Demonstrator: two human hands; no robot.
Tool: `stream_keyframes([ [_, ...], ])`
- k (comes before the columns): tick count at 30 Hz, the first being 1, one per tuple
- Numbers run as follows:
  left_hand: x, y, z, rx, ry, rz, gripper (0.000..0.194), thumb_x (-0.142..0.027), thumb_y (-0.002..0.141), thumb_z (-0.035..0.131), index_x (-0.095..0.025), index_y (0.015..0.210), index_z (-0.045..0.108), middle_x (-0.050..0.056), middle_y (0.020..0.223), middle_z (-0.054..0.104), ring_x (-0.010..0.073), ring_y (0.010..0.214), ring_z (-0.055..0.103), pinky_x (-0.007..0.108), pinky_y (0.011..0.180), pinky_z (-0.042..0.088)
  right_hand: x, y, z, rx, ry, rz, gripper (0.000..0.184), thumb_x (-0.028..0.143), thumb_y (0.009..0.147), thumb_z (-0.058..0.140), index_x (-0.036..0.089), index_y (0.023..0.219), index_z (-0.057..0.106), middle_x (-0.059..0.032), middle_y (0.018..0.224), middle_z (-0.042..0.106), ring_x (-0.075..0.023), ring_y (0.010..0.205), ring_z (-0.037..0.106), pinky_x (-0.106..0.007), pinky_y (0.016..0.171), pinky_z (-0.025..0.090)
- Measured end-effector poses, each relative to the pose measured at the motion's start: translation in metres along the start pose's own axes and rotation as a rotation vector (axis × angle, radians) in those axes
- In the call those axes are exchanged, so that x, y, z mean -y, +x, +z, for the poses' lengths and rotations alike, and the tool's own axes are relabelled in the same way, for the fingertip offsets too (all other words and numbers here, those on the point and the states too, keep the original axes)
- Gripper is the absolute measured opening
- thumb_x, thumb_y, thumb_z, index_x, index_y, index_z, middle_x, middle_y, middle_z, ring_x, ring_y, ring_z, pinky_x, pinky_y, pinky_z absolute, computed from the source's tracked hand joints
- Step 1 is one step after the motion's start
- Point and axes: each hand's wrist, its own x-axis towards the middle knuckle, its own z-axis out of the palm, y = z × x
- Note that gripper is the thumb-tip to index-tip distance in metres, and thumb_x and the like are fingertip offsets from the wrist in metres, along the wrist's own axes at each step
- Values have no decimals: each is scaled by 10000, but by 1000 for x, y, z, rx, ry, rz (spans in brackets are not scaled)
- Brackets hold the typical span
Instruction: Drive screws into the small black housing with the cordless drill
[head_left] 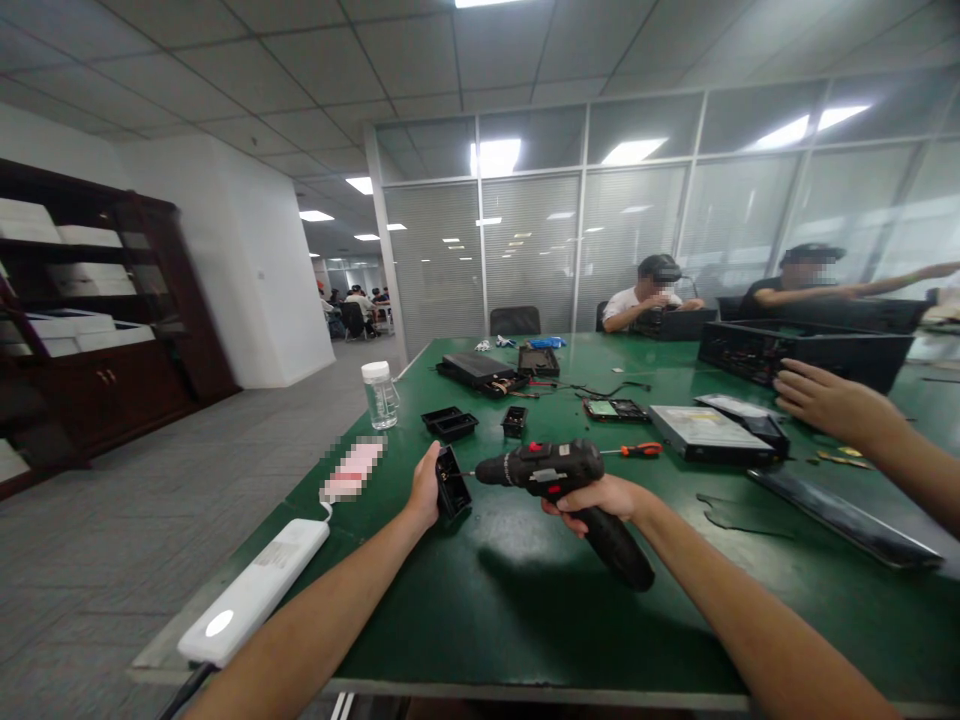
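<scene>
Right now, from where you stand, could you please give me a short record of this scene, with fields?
Left hand: left hand holds a small black box, opening visible
Right hand: right hand grips a black drill by its handle
Drill bit: points into the box; contact unclear
Right of drill: orange-handled screwdriver
Left side: clear bottle, white power strip
Far right: another person's hand by a large black case
Surface: green table
</scene>
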Motion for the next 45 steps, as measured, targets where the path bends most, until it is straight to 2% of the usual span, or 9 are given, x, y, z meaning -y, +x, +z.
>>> stream_keyframes([
  [4,0,0,0,15,3,17,457,-565,662,664,-156,860,612,28,679,648,176,577,612,299,585,479,-2,2,0,24,7,-24,186,232,689,661,141,845,618,-81,842,600,-86,508,507,-275,530,446],
  [10,-2,1,-2,8,58,144,435,-545,641,693,-154,816,622,2,661,634,138,578,586,253,599,450,-1,4,-2,48,59,4,189,224,691,631,167,871,634,-75,859,589,-86,517,502,-265,526,445],
  [14,-5,5,-6,-17,39,125,438,-557,637,688,-157,796,613,-2,649,628,137,566,579,258,596,449,2,10,0,61,94,37,283,234,673,635,191,953,649,-73,878,613,-104,530,519,-296,577,483],
  [17,-7,8,-8,-24,8,108,437,-553,630,696,-160,798,603,-3,649,626,139,560,581,263,589,454,5,15,4,123,85,-4,277,225,684,643,187,958,661,-94,952,634,-177,733,610,-359,743,506],
  [20,-7,9,-10,-13,-4,79,453,-557,618,702,-161,815,601,-3,646,622,144,546,585,267,570,454,2,19,4,162,86,-95,387,190,687,676,174,1072,638,-128,1135,603,-252,1020,585,-421,915,450],
  [23,-7,9,-10,2,-7,46,467,-569,621,693,-159,827,605,3,649,624,147,538,589,266,553,450,-6,26,-2,198,82,-183,482,161,658,734,127,1122,609,-135,1143,601,-252,1033,591,-440,957,432],
  [31,-11,8,-15,-33,-17,89,438,-548,619,705,-158,782,591,-6,640,618,139,538,584,264,571,455,-9,41,-13,218,17,-241,446,195,720,716,117,1142,593,-143,1079,625,-164,818,621,-353,775,514],
  [35,-14,8,-16,-53,-36,109,436,-543,623,704,-155,783,585,-8,646,614,137,546,585,267,586,461,-9,46,-12,219,-15,-245,379,270,760,692,94,1085,610,-126,970,638,-150,786,601,-301,711,492],
  [45,-13,4,-13,-57,-20,142,425,-528,620,711,-163,798,584,-11,654,613,139,560,583,260,582,453,-12,43,-12,212,-38,-214,341,247,699,717,92,991,634,-69,873,607,-131,741,556,-236,651,436],
])
